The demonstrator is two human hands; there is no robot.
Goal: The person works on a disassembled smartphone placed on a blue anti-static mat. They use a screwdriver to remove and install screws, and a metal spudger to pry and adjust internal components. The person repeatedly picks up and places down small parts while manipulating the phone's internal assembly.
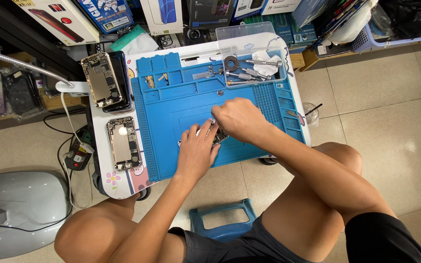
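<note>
While both hands point(220, 136) pinch an opened phone point(215, 134) — white and blue boxes point(162, 14) behind blue mat point(181, 112)

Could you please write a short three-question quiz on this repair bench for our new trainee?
1. True or false: both hands rest on the opened phone on the blue mat.
2. Where do the screwdrivers lie? A) in the clear tray B) on the floor
3. How many opened phone bodies lie left of the mat?

Key: 1 true: left hand, right hand. 2 A. 3 two: upper, lower.
</note>
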